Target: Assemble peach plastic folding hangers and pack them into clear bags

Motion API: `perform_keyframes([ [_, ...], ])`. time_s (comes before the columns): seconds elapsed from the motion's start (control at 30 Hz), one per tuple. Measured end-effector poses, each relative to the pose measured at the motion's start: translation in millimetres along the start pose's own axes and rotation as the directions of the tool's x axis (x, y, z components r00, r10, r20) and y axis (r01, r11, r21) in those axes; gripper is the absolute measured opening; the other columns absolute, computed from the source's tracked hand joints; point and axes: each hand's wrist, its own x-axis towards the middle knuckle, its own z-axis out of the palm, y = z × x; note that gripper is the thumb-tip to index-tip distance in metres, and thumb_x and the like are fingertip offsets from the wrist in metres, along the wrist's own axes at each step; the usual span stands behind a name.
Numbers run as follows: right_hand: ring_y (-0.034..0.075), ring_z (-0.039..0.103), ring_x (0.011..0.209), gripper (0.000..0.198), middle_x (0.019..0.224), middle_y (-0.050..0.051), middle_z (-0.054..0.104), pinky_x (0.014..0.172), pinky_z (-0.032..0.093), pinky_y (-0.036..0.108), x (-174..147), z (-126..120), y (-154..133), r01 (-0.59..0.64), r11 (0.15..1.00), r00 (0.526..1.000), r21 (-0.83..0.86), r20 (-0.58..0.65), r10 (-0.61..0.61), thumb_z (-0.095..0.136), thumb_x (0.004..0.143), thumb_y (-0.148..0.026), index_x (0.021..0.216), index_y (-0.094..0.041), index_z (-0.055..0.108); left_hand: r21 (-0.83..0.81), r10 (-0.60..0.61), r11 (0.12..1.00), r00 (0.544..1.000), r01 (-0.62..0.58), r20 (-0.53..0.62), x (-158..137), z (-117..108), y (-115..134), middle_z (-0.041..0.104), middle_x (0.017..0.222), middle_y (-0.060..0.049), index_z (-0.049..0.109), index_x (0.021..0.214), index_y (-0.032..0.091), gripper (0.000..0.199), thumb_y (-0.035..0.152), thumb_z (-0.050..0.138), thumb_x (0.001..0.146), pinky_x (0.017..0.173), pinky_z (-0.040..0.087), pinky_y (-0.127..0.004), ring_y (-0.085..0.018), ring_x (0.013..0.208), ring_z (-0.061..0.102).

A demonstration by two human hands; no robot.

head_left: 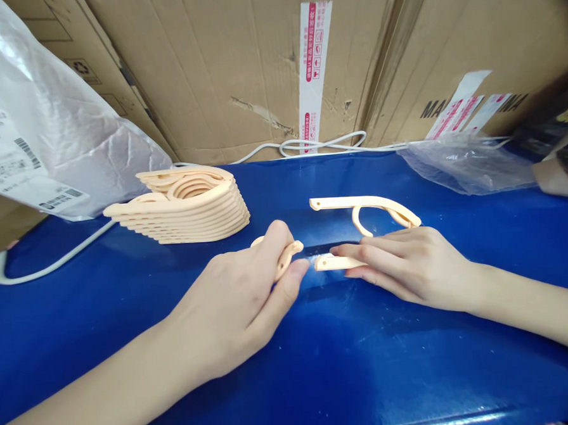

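Note:
My left hand is closed around a cream plastic hanger piece; only its holed end shows, and the palm hides the rest. Fingers of my right hand grip a second hanger piece, held low over the blue table. Its holed tip points at my left hand, with a small gap between the two pieces. Just behind my right hand lies another cream hanger piece with a curved hook. To the far left of it stands a neat stack of folded cream hangers.
Cardboard boxes line the back of the blue table. A white cable runs along their base. At left leans a white plastic parcel bag with labels. A clear plastic bag lies at back right, beside a dark patterned item.

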Motion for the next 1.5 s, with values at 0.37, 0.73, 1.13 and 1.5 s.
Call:
perform_keyframes([
  [0.37,0.012,0.068,0.063,0.021,0.079,0.001,0.072,0.056,0.049,0.024,0,-1,-1,-0.009,0.998,1.0,0.059,0.014,0.009,0.043,0.101,-0.027,0.11,-0.014,0.058,0.083,0.067,0.994,0.994,-0.074,0.082,3,8,-9,0.055,0.081,0.002,0.042,0.091,0.023,0.019,0.035,0.032,0.102,0.056,0.038,-0.025,-0.017,0.073,0.057],
  [0.73,0.011,0.064,0.057,0.022,0.072,-0.003,0.068,0.054,0.044,0.025,0,1,-2,0.038,0.998,0.999,-0.045,-0.003,-0.039,0.043,0.102,-0.03,0.113,-0.017,0.057,0.139,0.114,0.981,0.985,-0.132,0.133,3,14,-8,0.052,0.066,0.005,0.043,0.084,0.021,0.03,0.03,0.021,0.103,0.049,0.029,-0.025,-0.013,0.05,0.046],
  [1.13,0.01,0.059,0.052,0.027,0.067,-0.003,0.065,0.052,0.041,0.026,2,-1,-6,0.031,0.999,0.999,-0.035,0.014,-0.03,0.038,0.103,-0.031,0.111,-0.018,0.06,0.621,0.372,0.714,0.927,-0.325,0.057,2,18,-10,0.051,0.057,0.003,0.042,0.08,0.02,0.033,0.032,0.023,0.104,0.037,0.024,-0.025,-0.015,0.041,0.054],
  [1.5,0.011,0.064,0.058,0.027,0.077,0.0,0.072,0.052,0.04,0.025,1,-4,-9,-0.055,0.992,0.997,0.114,0.052,0.049,0.041,0.102,-0.03,0.111,-0.016,0.063,0.827,0.514,0.452,0.855,-0.334,0.064,4,13,-6,0.048,0.054,0.002,0.044,0.073,0.02,0.029,0.023,0.036,0.101,0.037,0.032,-0.027,-0.015,0.041,0.051],
])
